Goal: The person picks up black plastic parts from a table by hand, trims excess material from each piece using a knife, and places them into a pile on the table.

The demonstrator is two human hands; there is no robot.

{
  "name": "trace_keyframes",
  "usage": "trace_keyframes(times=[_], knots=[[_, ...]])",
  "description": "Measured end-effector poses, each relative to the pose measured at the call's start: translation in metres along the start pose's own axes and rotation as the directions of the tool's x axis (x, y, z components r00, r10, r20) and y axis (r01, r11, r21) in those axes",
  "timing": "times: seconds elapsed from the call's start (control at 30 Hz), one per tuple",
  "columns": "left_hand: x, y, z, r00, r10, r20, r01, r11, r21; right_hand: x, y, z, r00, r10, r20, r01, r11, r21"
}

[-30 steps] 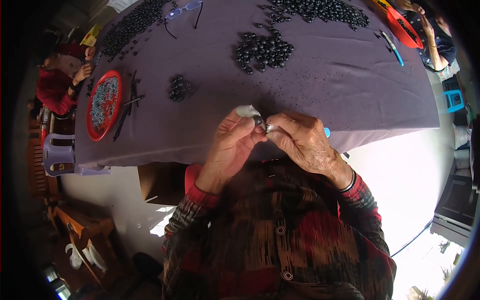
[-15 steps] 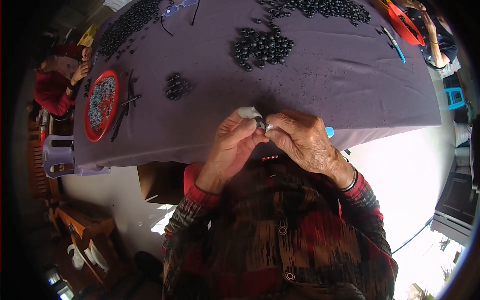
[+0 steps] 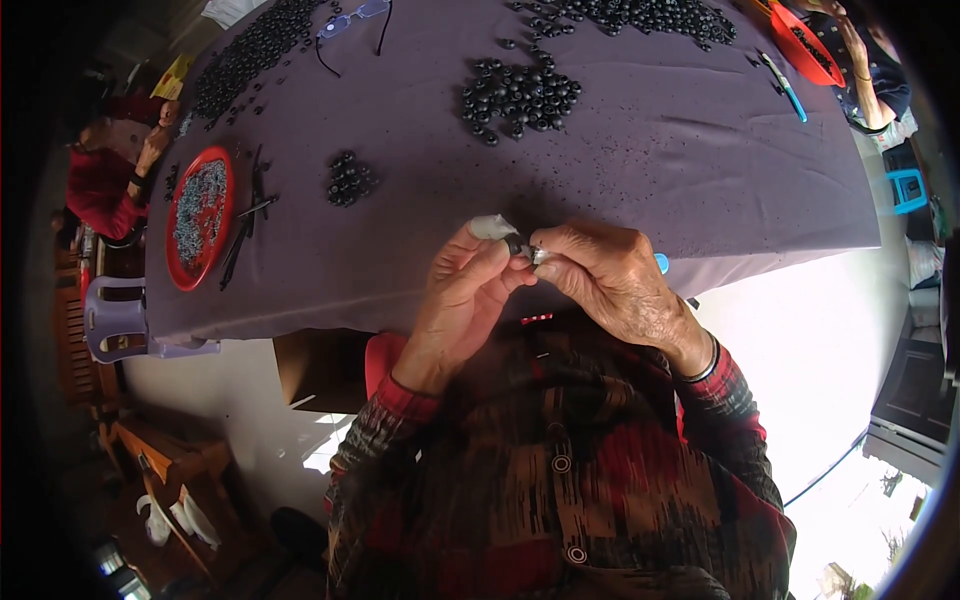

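Between thumb and fingers, my left hand (image 3: 465, 285) pinches a small round black part (image 3: 516, 244). A white covering (image 3: 491, 227) wraps the tip of one left finger. Close against that part, my right hand (image 3: 615, 285) is closed, with something small and whitish-silver (image 3: 539, 255) showing at its fingertips; its kind is hard to make out. A blue rounded end (image 3: 661, 263) shows beyond the right hand; whether it belongs to what that hand holds, I cannot tell. A small cluster of black ring-like parts (image 3: 350, 180) lies left of my hands, and a larger pile (image 3: 520, 97) lies beyond them.
On the purple tablecloth (image 3: 420, 120) stands a red tray (image 3: 228, 215) of small metallic pieces, beside dark slim tools (image 3: 240, 235). Glasses (image 3: 352, 18), a blue pen-like tool (image 3: 785, 88) and further black piles lie farther off. Two people sit at the left and right, a red bowl (image 3: 808, 50) near one.
My hands stay together with the black part between them, shifting only slightly. The view has moved a little, so the table things appear slightly to the left.
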State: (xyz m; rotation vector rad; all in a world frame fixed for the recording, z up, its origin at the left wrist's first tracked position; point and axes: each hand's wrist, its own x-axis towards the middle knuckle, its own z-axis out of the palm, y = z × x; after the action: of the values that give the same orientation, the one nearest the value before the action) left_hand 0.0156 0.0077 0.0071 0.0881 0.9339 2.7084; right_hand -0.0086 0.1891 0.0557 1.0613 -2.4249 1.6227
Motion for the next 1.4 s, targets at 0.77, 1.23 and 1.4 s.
trace_keyframes(times=[0.77,1.23,1.4], knots=[[0.001,-0.010,-0.002,0.993,0.050,-0.110,-0.035,0.991,0.132,0.001,0.011,0.007,0.996,0.088,0.009,-0.085,0.979,-0.186],[0.003,-0.012,-0.005,0.995,0.035,-0.092,-0.033,0.999,0.020,0.003,0.009,-0.003,0.974,0.226,0.030,-0.227,0.974,0.011],[0.001,-0.013,0.002,0.989,-0.032,-0.143,0.025,0.998,-0.051,0.004,0.008,0.018,0.988,-0.066,-0.137,0.032,0.970,-0.241]])
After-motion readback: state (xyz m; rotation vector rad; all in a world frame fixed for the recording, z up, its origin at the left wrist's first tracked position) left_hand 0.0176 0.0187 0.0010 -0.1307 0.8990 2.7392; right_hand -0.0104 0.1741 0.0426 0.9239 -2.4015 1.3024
